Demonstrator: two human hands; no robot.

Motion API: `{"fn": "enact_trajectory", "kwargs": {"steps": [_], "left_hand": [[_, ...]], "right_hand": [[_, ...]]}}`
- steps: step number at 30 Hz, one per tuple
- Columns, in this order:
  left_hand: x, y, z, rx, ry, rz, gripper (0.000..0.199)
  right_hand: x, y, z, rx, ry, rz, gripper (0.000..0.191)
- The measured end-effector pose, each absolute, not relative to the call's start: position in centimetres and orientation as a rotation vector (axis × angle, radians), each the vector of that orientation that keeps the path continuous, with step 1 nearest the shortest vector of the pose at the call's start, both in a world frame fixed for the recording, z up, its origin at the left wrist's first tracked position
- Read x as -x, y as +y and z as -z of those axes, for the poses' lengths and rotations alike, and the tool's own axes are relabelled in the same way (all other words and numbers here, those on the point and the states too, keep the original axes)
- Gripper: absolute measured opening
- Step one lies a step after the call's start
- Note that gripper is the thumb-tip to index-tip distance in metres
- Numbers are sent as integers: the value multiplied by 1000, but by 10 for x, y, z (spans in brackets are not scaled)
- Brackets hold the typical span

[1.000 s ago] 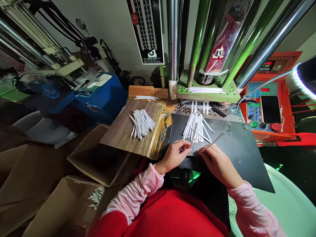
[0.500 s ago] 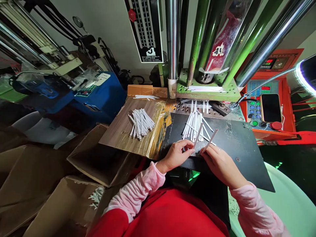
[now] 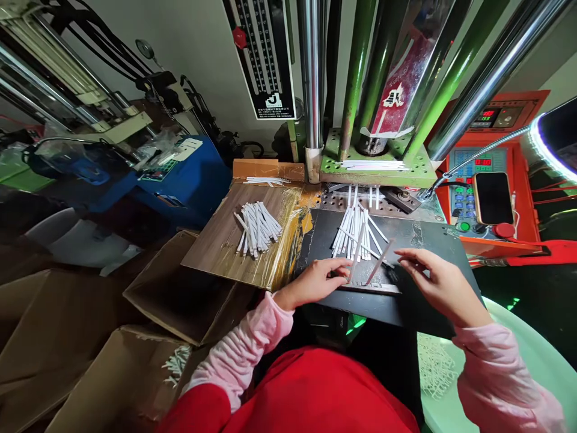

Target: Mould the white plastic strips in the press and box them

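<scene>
Two thin pale strips stand leaning in a narrow metal bar near the front edge of the black plate. The left strip and the right strip look slightly blurred; the slotted metal bar lies flat under them. My left hand is beside the left strip, thumb and forefinger apart at its lower part; whether they touch it is unclear. To the right of the right strip, my right hand hovers with parted fingers, holding nothing. Behind the bar lies a loose pile of white strips.
A second heap of white strips rests on the wooden board at left. Behind stands a press with a green plate. At right are a red control box with a phone and a pale green tub. Cardboard boxes stand lower left.
My right hand has let go of the right strip and moved right. My left hand has shifted slightly left and its fingers have loosened. The metal bar under the strips now shows.
</scene>
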State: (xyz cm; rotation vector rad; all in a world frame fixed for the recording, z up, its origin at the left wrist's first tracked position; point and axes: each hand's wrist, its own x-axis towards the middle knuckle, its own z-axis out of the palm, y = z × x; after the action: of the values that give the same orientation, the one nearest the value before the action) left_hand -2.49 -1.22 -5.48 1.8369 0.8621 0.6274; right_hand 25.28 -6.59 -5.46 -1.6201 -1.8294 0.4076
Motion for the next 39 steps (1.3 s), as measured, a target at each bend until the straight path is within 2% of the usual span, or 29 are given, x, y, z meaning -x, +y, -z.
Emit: {"fn": "enact_trajectory", "kwargs": {"steps": [2,5,7,13,18,22,25,29,32,35,39], "left_hand": [[27,4,49,-1836,925,-608,33],[23,29,43,-1955,1204,-671,16],[16,42,41,-2057,1381,-587,9],[2,66,33,-2195,1488,-128,14],[15,61,9,-2356,1553,-190,15],[37,44,3,-2663,1583,-294,19],[54,31,15,-2513,1636,-468,17],[63,14,37,-1940,1408,-788,8],[56,-1,47,-1561,1137,-792,21],[45,-11,48,-1507,1025,-744,11],[37,-16,47,-1597,1063,-717,10]], "right_hand": [[-261,-59,57,1666,-1839,-422,28],[-261,-51,65,1755,-1881,-476,30],[-255,-47,71,1833,-1926,-484,30],[-243,-42,71,1951,-2046,-340,22],[-253,-50,55,1919,-1941,-283,28],[-250,-69,45,1829,-1746,-557,34],[-239,-82,45,1665,-1772,-739,35],[-224,-89,53,1518,-1885,-652,28],[-219,-88,58,1492,-1952,-580,25],[-216,-86,60,1523,-2026,-542,23],[-219,-85,59,1558,-2097,-567,25]]}}
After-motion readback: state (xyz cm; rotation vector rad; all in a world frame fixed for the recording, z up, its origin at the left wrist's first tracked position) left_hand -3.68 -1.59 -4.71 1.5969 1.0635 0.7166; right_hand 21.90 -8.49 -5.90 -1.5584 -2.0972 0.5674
